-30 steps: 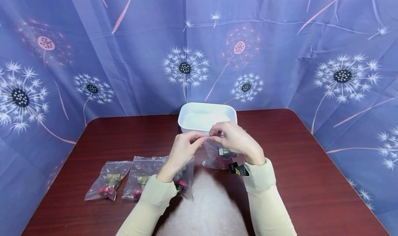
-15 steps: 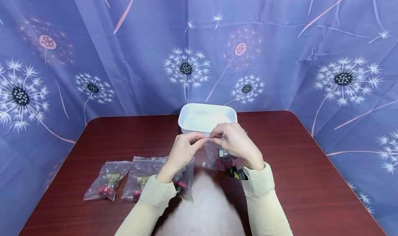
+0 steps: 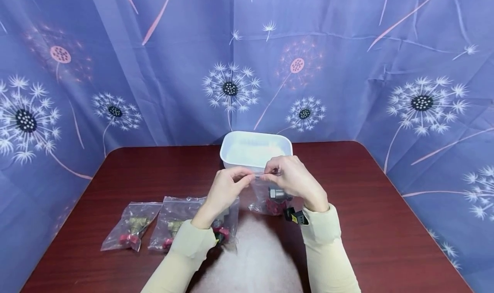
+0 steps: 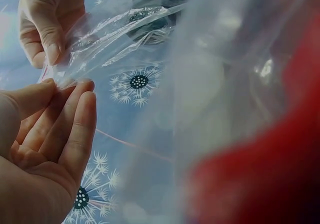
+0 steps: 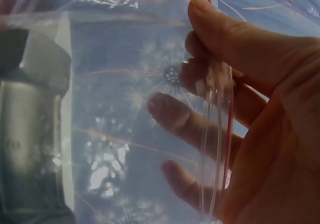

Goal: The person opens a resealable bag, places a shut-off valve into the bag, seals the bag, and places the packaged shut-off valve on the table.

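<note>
A clear zip bag (image 3: 257, 194) hangs from both hands over the table. In it is a valve (image 3: 278, 194) with a grey metal hex end and a red handle. My left hand (image 3: 223, 189) pinches the bag's top edge between thumb and fingers. A short way to the right, my right hand (image 3: 297, 179) pinches the same edge. The right wrist view shows the red-lined zip strip (image 5: 227, 129) running along this hand, with several fingers behind the clear plastic. Part of the valve is hidden by the right hand in the head view.
A white plastic tub (image 3: 256, 149) stands just beyond the hands. To the left lie a bagged brass valve (image 3: 133, 226), a second bag (image 3: 173, 211) with a similar valve, and another bagged valve (image 3: 221, 231) partly behind the left forearm. A patterned curtain (image 3: 170, 91) hangs behind the table (image 3: 382, 224).
The fingertips of the two hands, nearly touching before, are now slightly apart along the bag's edge. Both hands still hold the bag. The head view has shifted slightly.
</note>
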`<state>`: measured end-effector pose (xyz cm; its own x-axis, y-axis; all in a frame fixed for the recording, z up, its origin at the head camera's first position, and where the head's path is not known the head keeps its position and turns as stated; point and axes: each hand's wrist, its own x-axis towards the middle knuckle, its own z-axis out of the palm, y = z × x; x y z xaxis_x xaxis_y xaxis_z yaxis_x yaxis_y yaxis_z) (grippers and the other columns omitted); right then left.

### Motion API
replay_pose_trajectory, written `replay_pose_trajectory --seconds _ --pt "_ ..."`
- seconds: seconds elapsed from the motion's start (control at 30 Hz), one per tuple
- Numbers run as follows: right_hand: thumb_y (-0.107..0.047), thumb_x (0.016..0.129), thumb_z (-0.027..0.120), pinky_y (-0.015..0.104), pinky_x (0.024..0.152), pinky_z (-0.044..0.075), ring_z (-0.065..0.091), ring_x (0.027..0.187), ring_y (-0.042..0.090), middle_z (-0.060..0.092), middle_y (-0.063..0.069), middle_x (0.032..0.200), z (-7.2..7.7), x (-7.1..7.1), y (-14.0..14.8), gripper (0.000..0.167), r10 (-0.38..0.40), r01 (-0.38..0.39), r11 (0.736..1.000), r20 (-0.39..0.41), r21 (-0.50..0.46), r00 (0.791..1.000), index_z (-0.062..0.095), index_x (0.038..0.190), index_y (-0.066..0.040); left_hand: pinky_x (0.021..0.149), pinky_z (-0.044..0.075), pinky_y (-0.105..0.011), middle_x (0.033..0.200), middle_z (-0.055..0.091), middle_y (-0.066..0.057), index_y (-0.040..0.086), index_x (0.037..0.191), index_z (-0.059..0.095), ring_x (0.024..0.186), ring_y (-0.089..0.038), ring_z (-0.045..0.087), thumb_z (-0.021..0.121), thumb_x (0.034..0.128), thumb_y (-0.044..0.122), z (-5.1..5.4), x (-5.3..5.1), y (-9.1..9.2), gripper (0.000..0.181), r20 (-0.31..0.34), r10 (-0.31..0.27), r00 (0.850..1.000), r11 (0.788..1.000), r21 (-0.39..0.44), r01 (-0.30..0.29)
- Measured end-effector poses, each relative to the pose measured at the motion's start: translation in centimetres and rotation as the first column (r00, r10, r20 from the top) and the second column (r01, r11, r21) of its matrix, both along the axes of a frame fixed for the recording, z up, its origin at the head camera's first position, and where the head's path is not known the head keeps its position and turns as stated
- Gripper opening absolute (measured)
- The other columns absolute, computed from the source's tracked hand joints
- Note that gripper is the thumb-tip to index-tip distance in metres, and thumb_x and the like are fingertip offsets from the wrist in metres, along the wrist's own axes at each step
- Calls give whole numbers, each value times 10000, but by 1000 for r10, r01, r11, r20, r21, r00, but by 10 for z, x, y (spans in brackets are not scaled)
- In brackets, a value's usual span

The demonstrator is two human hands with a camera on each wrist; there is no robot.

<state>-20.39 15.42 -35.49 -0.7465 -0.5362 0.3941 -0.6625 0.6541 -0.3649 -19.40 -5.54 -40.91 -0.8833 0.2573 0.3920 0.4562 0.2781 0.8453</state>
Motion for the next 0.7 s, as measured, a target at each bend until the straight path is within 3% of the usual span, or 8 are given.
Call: replay_pose_trajectory --seconds 0.1,0.27,0.37,0.5,0.7 --pt "-239 817 806 294 590 420 484 603 62 587 -142 693 -1 0 -2 142 16 -16 1000 -13 5 1000 694 737 -207 636 526 -267 850 718 66 111 960 752 729 -194 683 703 921 177 0 0 -1 91 8 6 1000 1000 -1 -6" --pt "-261 857 766 303 666 461 551 696 63 632 -138 779 1 2 -2 84 16 -18 999 52 31 999 737 843 -184 636 530 -279 853 723 47 130 964 756 740 -202 681 705 919 190 0 0 -2 90 23 4 1000 1000 0 -4" --pt "-259 885 737 311 664 448 535 681 67 630 -141 763 1 2 -1 84 -3 0 999 93 37 996 731 845 -186 649 542 -288 862 723 45 138 966 756 762 -250 690 706 918 186 -1 0 -1 85 51 -6 999 1000 10 5" --pt "-232 883 742 302 636 436 510 656 70 619 -140 735 0 1 1 82 -11 11 1000 136 -1 991 716 813 -197 647 550 -299 867 724 29 139 970 757 747 -224 693 704 918 183 0 0 -1 87 80 -14 997 1000 20 12" --pt "-212 853 774 293 604 431 496 626 71 603 -136 707 0 -1 1 109 -4 6 1000 84 -26 996 709 765 -211 663 561 -392 855 729 -15 141 972 760 711 -154 687 706 916 191 1 0 -1 92 85 -17 996 999 31 14"
